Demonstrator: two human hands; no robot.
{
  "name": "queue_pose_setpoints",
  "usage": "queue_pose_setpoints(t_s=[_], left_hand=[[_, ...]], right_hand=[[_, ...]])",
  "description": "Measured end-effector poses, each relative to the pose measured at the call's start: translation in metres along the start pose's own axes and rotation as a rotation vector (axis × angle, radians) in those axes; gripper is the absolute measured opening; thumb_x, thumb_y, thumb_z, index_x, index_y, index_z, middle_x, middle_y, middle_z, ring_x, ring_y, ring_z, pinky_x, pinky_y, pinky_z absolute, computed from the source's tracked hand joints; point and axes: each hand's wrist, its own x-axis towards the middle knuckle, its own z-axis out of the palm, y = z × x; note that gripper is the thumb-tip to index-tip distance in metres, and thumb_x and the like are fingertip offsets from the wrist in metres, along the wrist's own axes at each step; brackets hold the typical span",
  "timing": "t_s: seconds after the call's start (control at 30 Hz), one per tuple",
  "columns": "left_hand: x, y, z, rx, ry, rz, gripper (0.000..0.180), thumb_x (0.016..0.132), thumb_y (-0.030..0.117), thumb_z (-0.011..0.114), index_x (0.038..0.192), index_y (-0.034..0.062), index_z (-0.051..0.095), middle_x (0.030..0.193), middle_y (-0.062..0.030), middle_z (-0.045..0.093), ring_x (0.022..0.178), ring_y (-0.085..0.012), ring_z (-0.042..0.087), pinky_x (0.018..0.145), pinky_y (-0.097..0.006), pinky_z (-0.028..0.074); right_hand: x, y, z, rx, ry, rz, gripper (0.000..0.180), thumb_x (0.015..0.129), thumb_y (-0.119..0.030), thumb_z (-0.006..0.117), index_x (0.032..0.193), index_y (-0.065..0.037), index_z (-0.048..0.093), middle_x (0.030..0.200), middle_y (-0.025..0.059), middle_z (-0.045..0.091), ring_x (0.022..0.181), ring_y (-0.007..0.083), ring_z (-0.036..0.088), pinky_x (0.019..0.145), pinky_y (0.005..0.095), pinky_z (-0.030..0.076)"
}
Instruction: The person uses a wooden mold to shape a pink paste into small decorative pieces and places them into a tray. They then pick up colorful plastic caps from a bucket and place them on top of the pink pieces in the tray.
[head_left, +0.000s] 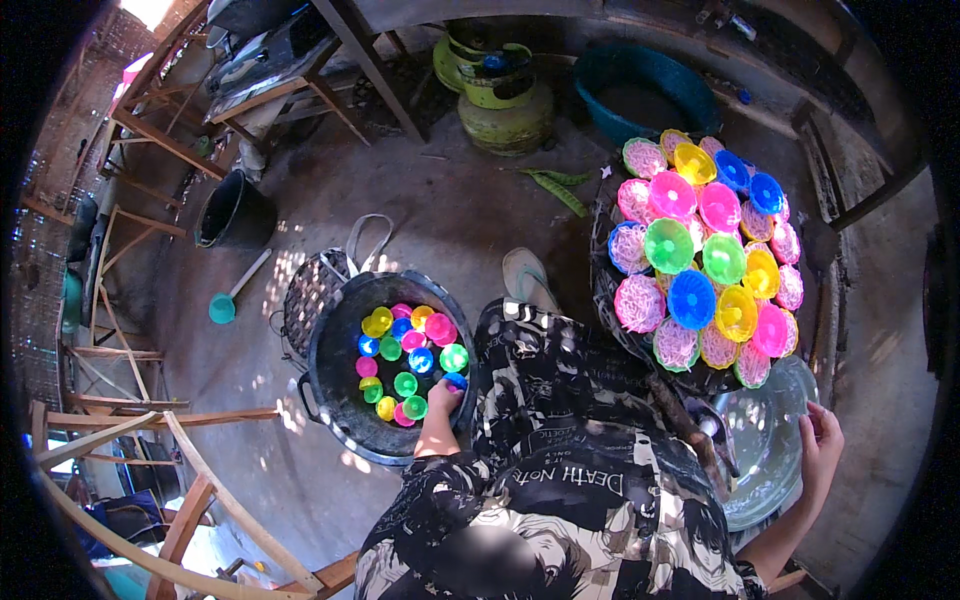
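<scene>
My left hand (443, 399) is closed on a blue plastic cup (455, 382) at the right side of a black tub (327, 345). Loose yellow, pink, green and blue cups lie across the tub's bottom. To the right, a round dark tray (603, 290) is heaped with fluted, brightly coloured cups. Many hold pale pink, noodle-like strands (640, 303); several bare ones, such as a green cup (668, 244), sit on top. My right hand (822, 440) is at the right rim of a clear basin (757, 490), fingers apart, with nothing visible in it.
A green gas cylinder (507, 115) and a teal tub (645, 95) stand at the back. At left are a black bucket (236, 212), a turquoise dipper (223, 307) and wooden frames (180, 540). A woven basket (318, 300) touches the black tub. A wooden stick (690, 425) lies near the clear basin.
</scene>
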Motion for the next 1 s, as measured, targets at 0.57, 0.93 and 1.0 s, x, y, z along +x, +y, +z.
queue_pose_setpoints(t_s=[0.57, 0.93, 1.0], left_hand=[[0.033, 0.03, -0.032, -0.742, -0.206, -0.068, 0.065, 0.082, 0.051, 0.057, 0.124, 0.0012, 0.049, 0.112, -0.012, 0.057, 0.099, -0.0256, 0.055, 0.085, -0.037, 0.043], [-0.201, 0.396, -0.271, -0.187, 0.665, 1.533, 0.035, 0.068, 0.018, 0.075, 0.094, 0.0014, 0.059, 0.088, -0.0135, 0.06, 0.082, -0.026, 0.06, 0.074, -0.035, 0.049], [-0.243, 0.447, -0.263, 0.068, 0.822, 1.771, 0.046, 0.067, 0.025, 0.075, 0.101, 0.0008, 0.056, 0.096, -0.0154, 0.056, 0.092, -0.0319, 0.055, 0.08, -0.042, 0.047]], right_hand=[[0.017, -0.072, 0.009, 0.05, 0.008, -0.169, 0.023, 0.079, -0.005, 0.064, 0.1, 0.004, 0.061, 0.078, 0.0044, 0.054, 0.072, 0.0112, 0.053, 0.066, 0.0227, 0.043], [0.095, -0.234, 0.03, 0.601, -0.214, -0.681, 0.034, 0.084, -0.028, 0.062, 0.104, 0.0, 0.062, 0.086, 0.0103, 0.063, 0.076, 0.0151, 0.061, 0.068, 0.0285, 0.05], [0.11, -0.256, 0.027, 0.618, -0.291, -0.518, 0.034, 0.085, -0.026, 0.062, 0.109, -0.001, 0.057, 0.09, 0.007, 0.061, 0.074, 0.0103, 0.059, 0.058, 0.0233, 0.05]])
